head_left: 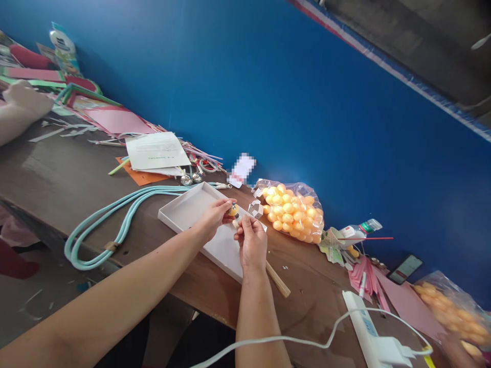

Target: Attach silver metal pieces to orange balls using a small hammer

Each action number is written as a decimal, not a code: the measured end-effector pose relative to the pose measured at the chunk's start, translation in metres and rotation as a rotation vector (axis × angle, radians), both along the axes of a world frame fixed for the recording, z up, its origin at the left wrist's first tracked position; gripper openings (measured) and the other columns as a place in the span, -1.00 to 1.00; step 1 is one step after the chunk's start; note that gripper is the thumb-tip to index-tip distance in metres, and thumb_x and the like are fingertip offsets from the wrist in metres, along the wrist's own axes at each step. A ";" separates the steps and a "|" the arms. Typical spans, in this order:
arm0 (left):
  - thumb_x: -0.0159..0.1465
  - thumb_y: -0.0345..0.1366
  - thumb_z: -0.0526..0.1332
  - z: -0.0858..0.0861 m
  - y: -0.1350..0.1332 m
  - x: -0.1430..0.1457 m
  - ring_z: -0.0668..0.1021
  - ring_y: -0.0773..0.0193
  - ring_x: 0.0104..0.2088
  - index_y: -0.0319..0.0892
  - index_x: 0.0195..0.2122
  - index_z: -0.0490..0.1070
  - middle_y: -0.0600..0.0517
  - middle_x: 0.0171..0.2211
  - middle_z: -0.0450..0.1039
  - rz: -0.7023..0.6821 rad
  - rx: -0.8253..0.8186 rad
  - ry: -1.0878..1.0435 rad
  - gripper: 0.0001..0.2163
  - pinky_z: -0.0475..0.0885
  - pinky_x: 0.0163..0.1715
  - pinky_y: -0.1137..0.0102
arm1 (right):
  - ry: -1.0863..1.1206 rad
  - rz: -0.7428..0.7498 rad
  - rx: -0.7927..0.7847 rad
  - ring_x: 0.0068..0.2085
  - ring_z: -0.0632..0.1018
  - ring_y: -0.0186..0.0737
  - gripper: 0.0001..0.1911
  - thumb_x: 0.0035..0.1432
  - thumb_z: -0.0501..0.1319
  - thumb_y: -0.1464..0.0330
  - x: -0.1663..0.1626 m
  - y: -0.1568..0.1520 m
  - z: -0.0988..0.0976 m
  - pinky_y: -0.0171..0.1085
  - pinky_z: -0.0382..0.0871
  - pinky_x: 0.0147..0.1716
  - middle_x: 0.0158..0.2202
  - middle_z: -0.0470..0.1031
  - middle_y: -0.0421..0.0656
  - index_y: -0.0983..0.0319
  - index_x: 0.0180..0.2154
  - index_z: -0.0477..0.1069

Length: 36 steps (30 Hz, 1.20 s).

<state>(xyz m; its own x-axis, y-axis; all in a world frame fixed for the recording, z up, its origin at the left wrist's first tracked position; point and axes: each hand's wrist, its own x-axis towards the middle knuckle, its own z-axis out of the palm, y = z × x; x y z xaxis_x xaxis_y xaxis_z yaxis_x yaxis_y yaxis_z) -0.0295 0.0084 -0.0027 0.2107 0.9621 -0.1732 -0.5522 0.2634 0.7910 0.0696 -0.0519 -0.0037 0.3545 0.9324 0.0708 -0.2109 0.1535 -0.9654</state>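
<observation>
My left hand (213,217) pinches a small orange ball (233,209) above a shallow white box lid (184,210) on the brown table. My right hand (251,241) is closed around the top of a wooden stick (279,280), whose lower end pokes out under my wrist. The stick's tip meets the ball between my two hands. A clear bag of orange balls (293,212) lies just behind my hands against the blue wall.
A coil of light blue cord (107,220) lies left of the box. Papers (155,151) and coloured card pile up at the back left. A white power strip (370,335) with a cable, pink paper (406,301), a phone (404,268) and a second ball bag (452,312) sit at the right.
</observation>
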 end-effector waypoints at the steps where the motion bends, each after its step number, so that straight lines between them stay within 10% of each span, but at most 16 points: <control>1: 0.12 -0.25 0.28 0.000 0.000 0.000 0.46 0.42 -0.52 -0.24 -0.21 0.51 0.02 -0.47 0.41 0.000 0.004 -0.003 -0.76 0.40 -0.47 0.51 | 0.001 0.007 -0.005 -0.56 0.37 -0.47 -0.70 0.00 0.32 0.17 0.000 0.000 0.000 -0.45 0.31 -0.61 -0.48 0.43 -0.27 0.25 -0.34 0.39; 36: 0.20 -0.26 0.22 0.000 -0.001 0.000 0.49 0.43 -0.51 -0.24 -0.14 0.47 0.03 -0.45 0.41 -0.043 0.024 0.029 -0.75 0.40 -0.46 0.52 | 0.018 0.008 0.006 -0.57 0.36 -0.48 -0.80 -0.01 0.33 0.29 0.001 -0.002 0.001 -0.49 0.26 -0.66 -0.46 0.49 -0.25 0.24 -0.35 0.40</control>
